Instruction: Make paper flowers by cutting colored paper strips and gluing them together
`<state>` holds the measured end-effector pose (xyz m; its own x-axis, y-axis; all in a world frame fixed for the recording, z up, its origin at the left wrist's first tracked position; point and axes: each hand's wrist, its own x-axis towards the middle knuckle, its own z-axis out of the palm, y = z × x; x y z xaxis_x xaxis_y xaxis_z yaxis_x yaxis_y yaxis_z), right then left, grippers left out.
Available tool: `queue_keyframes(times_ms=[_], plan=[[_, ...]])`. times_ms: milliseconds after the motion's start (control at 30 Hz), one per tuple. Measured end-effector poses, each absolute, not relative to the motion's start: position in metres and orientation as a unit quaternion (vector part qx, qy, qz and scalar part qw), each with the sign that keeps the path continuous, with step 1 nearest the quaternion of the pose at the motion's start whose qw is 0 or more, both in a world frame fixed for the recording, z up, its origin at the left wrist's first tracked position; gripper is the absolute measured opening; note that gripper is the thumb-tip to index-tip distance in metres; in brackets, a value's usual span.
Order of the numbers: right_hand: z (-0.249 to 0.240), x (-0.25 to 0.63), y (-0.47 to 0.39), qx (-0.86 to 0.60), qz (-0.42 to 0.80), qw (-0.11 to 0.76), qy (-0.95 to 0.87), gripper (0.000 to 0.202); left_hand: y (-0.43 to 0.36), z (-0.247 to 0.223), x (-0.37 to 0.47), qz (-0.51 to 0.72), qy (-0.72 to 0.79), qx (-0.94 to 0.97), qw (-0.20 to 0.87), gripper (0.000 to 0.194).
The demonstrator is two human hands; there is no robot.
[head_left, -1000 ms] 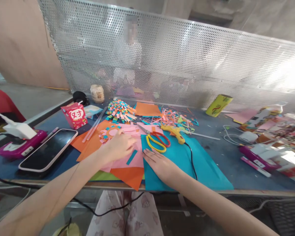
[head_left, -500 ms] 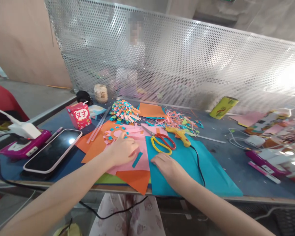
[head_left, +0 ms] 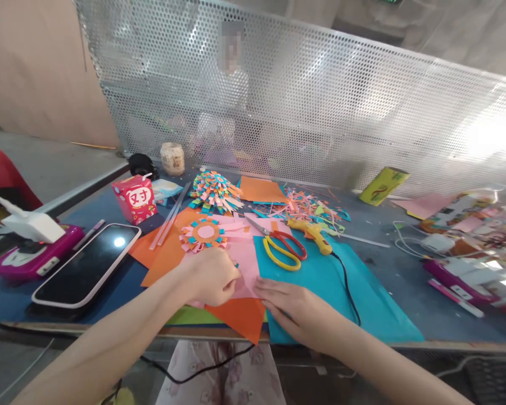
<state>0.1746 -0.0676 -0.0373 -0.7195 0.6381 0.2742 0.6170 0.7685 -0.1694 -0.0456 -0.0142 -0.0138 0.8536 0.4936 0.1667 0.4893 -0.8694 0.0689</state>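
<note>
— Item one, from my end of the feed: left hand?
— Left hand [head_left: 216, 275], fingers curled in, knuckles over the pink sheet [head_left: 249, 271]. I can't tell whether it pinches anything. A blue scrap [head_left: 236, 265] peeks out beside it; too little shows for me to read its axis.

— Item two, right hand?
— Right hand [head_left: 293, 309], flattened, gripping nothing. Its fingertips rest on the pink sheet, beside the left edge of the blue sheet [head_left: 324, 292].

— Item three, the fringed disc?
— Fringed disc [head_left: 205, 232], one, lying flat just beyond the left hand. Round, so I log no long axis; its tabs point outward all about.

— Adjacent stock?
— Scissors [head_left: 268, 232], one pair: long axis slanting, tips away and to the left, handles near and to the right, on the blue sheet. Glue gun [head_left: 310, 231], yellow: nozzle likewise away and left, cord [head_left: 344, 287] trailing toward the near edge. Orange sheet [head_left: 238, 318], one corner pointing at me.
</note>
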Motion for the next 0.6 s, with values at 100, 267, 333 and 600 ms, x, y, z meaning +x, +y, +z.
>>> queue_keyframes(times_ms=[100, 267, 333, 600], plan=[[-0.024, 0.166, -0.052, -0.416, 0.035, 0.158, -0.895, 0.040, -0.014, -0.013, -0.045, 0.046, 0.265, 0.963, 0.021, 0.014], [-0.015, 0.151, -0.042, -0.414, 0.096, 0.029, -0.905, 0.061, -0.014, -0.008, -0.046, 0.038, 0.280, 0.959, 0.030, 0.018], [-0.005, 0.168, -0.061, -0.342, 0.167, 0.047, -0.923, 0.056, -0.014, -0.008, -0.047, 0.045, 0.276, 0.960, 0.031, 0.019], [0.006, 0.209, -0.061, -0.410, 0.159, 0.180, -0.880, 0.039, -0.013, -0.011, -0.046, 0.073, 0.268, 0.960, 0.038, 0.019]])
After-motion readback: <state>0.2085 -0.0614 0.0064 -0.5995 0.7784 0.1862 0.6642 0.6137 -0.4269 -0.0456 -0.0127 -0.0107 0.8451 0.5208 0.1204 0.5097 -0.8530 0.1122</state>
